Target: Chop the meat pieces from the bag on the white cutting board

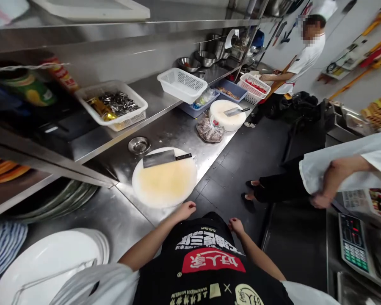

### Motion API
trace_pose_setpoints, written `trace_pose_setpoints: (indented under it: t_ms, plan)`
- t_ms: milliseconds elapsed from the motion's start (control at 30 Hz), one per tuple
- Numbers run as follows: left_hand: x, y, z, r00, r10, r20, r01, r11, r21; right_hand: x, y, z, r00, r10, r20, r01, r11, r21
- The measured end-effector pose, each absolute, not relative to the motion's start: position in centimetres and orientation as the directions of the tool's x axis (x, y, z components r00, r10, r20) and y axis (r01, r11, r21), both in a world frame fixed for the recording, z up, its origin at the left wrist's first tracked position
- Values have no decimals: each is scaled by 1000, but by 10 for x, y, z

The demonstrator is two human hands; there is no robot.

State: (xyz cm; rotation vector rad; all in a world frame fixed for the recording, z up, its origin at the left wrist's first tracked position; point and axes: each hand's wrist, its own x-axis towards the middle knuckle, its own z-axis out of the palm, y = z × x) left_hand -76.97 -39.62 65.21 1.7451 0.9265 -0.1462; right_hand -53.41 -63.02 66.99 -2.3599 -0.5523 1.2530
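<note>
My left hand (186,209) is near the front edge of the steel counter, just below a round white cutting board (165,182). Its fingers are loosely curled, with nothing visible in them. Across the far part of that board lies a cleaver (160,159) with a black handle pointing right. In front of my black apron (206,241), on its right side, my right hand (236,225) hangs over the dark floor. Its fingers are curled in too, and I see no object there. A small steel dish (139,145) sits behind the board.
Farther along stand a tied plastic bag (210,130), a second round board (225,123) with another cleaver (233,112), and several baskets. White plates (51,267) are stacked at left. One person (305,63) works at the far end; another (336,169) stands right, near a scale (352,241).
</note>
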Motion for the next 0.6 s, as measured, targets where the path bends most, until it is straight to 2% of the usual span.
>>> trace_pose_setpoints:
  t_ms: [167, 233, 333, 467, 600]
  plan:
    - [-654, -322, 660, 700, 499, -511, 614, -53, 788, -435, -532, 608, 466, 494, -734, 215, -868, -448]
    - [-580, -271, 662, 660, 575, -483, 632, -78, 771, -392, -494, 583, 437, 519, -735, 272, -855, -442]
    - [-455, -175, 668, 593, 720, -359, 654, -171, 737, -313, -442, 556, 386, 563, -731, 339, -824, -455]
    - [-308, -56, 678, 431, 819, -378, 766, -111, 633, -182, -379, 550, 343, 572, -745, 357, -813, -460]
    - [-218, 9, 677, 309, 861, -405, 834, -40, 551, -57, -320, 563, 353, 581, -733, 344, -809, -476]
